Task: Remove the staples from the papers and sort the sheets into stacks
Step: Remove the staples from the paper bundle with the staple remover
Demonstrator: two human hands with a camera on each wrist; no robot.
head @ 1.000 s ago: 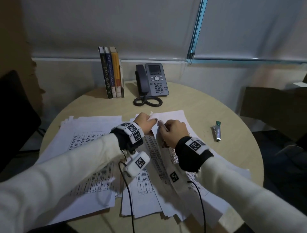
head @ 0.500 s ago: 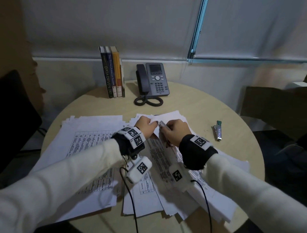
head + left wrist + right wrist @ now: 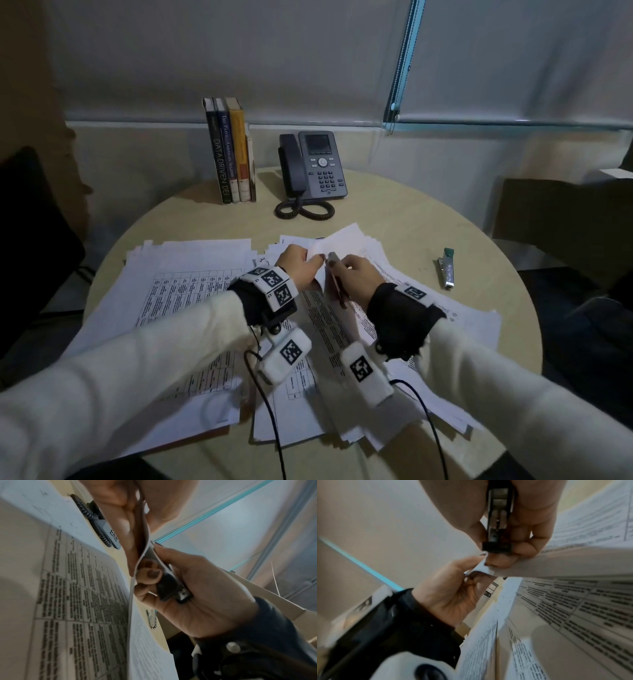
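Note:
At mid-table my left hand (image 3: 313,262) pinches the top corner of a stapled packet of printed sheets (image 3: 342,243) between thumb and fingers. Right beside it, my right hand (image 3: 337,265) grips a dark metal staple remover (image 3: 334,274), whose tip sits at that same corner. In the left wrist view the paper edge (image 3: 133,595) curves between the two hands, and the remover (image 3: 171,586) lies in the right palm. The right wrist view shows the remover (image 3: 498,520) pointing down at the pinched corner (image 3: 482,568). The staple itself is hidden.
A spread stack of table-printed sheets (image 3: 191,274) lies at the left, and a messier pile (image 3: 455,325) lies under and right of my hands. A green-ended stapler (image 3: 447,269) rests at the right. Books (image 3: 231,150) and a desk phone (image 3: 315,168) stand at the back.
Both hands have stayed at the packet's corner. The folded-up top sheet has risen a little and the remover's tip sits closer to the left thumb.

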